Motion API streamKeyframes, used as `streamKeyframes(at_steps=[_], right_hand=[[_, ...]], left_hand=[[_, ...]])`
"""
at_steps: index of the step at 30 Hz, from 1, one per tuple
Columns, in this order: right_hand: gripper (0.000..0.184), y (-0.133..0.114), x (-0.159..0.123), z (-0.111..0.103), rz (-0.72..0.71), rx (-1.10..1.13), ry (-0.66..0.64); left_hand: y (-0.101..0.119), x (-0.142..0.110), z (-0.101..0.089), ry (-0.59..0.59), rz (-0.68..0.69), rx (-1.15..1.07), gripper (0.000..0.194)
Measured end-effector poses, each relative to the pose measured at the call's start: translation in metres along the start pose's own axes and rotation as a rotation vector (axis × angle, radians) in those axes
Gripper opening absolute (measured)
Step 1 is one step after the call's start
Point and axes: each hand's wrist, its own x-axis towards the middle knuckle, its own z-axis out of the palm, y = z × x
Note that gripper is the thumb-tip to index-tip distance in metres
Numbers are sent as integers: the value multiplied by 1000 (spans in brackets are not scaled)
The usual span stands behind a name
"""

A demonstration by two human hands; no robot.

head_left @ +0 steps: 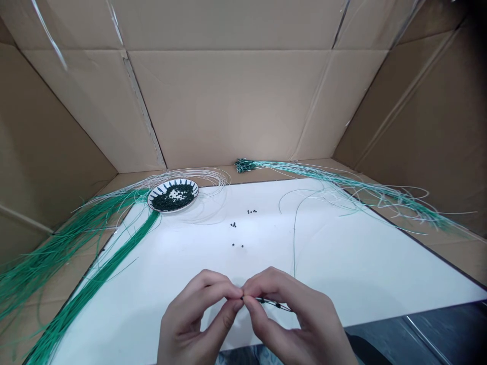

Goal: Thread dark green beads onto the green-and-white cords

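A beading step seems to be in hand, and steady, closely aligned fingertips appear called for. By the near edge of the tabletop (pixel 380 274), a beaded thread (pixel 278 305) is pinched by the right hand (pixel 314 314); a dark bead (pixel 242 298) appears pinched by the left hand (pixel 184 317). The thread looks thin, spaced with small dark beads, and is partly hidden.

A makeshift craft workspace is suggested by cardboard walls (pixel 228 101), a white table (pixel 171 263), beads (pixel 167 201) and green strands (pixel 104 276).
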Motion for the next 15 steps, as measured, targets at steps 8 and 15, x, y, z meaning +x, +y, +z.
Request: streamKeyframes(at_steps=[8,15], right_hand=[[9,5,-2,-13,73,64,-104],[19,13,-6,-16,-37,64,-72]], left_hand=[[-4,5,-5,-74,-170,-4,22],[-8,6,-12,-253,-230,27,22]])
